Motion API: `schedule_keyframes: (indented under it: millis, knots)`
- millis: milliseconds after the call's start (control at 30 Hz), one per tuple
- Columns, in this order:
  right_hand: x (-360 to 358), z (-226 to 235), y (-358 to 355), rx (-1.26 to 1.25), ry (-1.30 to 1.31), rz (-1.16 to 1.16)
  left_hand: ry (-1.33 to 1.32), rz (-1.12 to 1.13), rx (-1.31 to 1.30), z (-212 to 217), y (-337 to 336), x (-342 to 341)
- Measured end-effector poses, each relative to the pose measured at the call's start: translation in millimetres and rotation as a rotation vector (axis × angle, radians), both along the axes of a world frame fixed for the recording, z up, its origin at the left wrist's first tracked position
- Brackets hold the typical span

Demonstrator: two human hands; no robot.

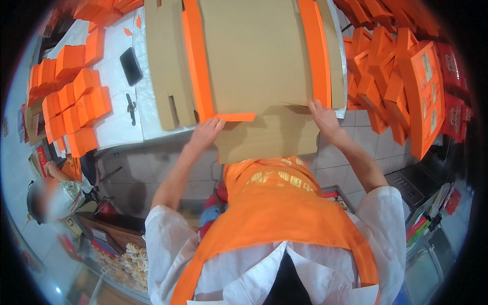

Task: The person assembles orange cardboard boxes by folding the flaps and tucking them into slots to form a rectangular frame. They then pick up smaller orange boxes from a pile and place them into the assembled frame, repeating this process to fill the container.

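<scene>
A large cardboard box blank [254, 56], brown inside with orange on its folded-up side strips, lies on the table before me. At its near left corner my left hand [207, 133] pinches a narrow orange-faced flap that is bent inward along the near edge. My right hand [324, 119] grips the near right corner, where a brown flap [297, 107] sticks inward. Between my hands the near panel [269, 134] hangs toward my orange apron [274, 203]. Parts of my fingers are hidden behind the card.
Orange boxes [76, 107] stand stacked at the table's left, by a black phone [131, 66] and a dark cutter-like tool [131, 109]. More orange boxes [391, 76] pile up at the right, beside red packages [452, 117]. Another person [56, 198] is at lower left.
</scene>
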State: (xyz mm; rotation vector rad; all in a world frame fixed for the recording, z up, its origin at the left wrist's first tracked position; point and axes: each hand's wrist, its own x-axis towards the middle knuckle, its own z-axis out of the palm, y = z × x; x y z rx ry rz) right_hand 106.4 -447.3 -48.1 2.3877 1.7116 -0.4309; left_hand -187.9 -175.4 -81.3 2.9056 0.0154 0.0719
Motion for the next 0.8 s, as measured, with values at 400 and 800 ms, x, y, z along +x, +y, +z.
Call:
schedule_keyframes:
  millis: [400, 800]
  knots:
    - [-10.3, -9.8, -22.5, 0.177, -0.086, 0.101, 0.213, -0.199, 0.446, 19.8, -1.5, -25.3]
    - [-10.3, -5.5, -21.5, 0.114, -0.125, 0.105, 0.328, -0.051, 0.208, -1.7, -15.9, -35.4]
